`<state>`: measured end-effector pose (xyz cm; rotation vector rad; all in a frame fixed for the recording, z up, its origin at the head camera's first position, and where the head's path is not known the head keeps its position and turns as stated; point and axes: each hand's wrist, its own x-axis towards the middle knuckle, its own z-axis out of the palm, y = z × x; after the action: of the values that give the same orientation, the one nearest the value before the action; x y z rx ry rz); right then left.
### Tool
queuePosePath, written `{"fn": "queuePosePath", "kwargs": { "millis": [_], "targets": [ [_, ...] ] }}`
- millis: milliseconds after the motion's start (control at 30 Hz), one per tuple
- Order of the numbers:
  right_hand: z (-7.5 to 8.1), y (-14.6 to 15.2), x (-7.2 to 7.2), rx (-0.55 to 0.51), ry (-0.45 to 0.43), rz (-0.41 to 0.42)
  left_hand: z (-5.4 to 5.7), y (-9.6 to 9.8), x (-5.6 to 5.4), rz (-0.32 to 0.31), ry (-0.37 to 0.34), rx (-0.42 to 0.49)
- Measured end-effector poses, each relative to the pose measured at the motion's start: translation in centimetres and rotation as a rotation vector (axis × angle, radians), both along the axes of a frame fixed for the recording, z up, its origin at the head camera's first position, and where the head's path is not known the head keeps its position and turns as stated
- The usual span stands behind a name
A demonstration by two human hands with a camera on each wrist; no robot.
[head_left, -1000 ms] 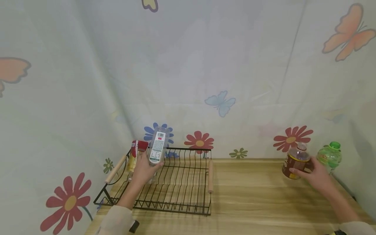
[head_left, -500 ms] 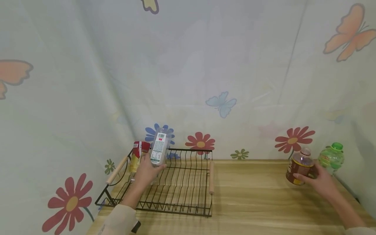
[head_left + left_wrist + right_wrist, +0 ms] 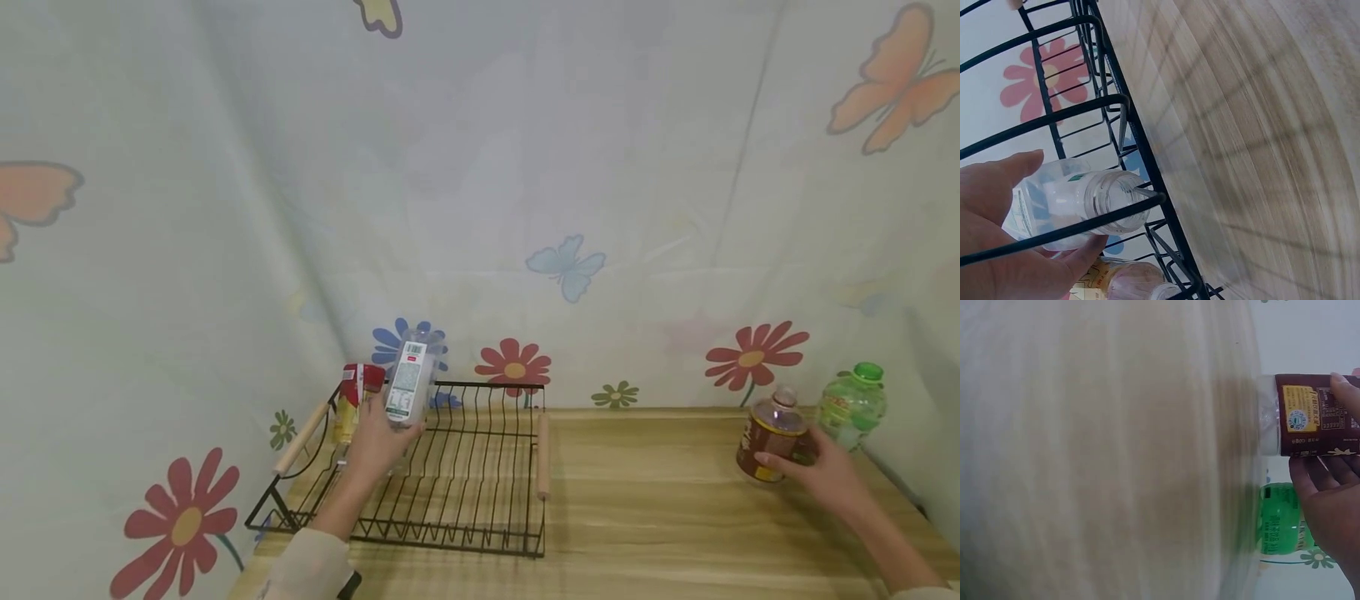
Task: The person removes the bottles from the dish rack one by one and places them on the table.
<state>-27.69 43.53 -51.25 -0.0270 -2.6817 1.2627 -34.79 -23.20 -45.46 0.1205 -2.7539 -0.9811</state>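
Observation:
On the left, my left hand [image 3: 375, 437] grips a clear plastic bottle [image 3: 408, 379] with a white label, over the black wire dish rack [image 3: 543, 457]. The left wrist view shows this bottle [image 3: 1072, 194] upside down, its uncapped neck pointing at the rack's bottom wires. Beside it in the rack is a bottle with a red base and yellowish body [image 3: 362, 382], also neck down. At the right, my right hand [image 3: 828, 475] grips a brown-labelled bottle [image 3: 767, 437], upright with its neck on top. In the right wrist view, its clear base [image 3: 1268, 415] is close to the tabletop.
A green bottle [image 3: 853, 408] with a green cap stands just right of my right hand, near the right wall. Wood-grain tabletop [image 3: 622, 492] lies between rack and bottles. A patterned curtain [image 3: 637, 167] closes off the back and sides.
My right hand has moved slightly right and toward me with the brown-labelled bottle. The left hand keeps the clear bottle in nearly the same place over the rack.

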Motion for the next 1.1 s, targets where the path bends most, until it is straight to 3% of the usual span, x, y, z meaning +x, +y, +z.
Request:
{"fn": "queuePosePath", "kwargs": {
  "millis": [667, 1000, 1100],
  "targets": [
    [-0.66, 0.16, -0.07, 0.013, 0.014, 0.013, -0.42, -0.17, -0.09, -0.013, 0.065, -0.008],
    [-0.65, 0.26, -0.17, 0.029, -0.020, -0.007, 0.04, 0.27, 0.11, -0.007, 0.069, -0.018],
    [-0.43, 0.31, -0.27, 0.035, -0.050, -0.002, 0.45, 0.22, 0.09, -0.026, 0.108, -0.010]
  ]
}}
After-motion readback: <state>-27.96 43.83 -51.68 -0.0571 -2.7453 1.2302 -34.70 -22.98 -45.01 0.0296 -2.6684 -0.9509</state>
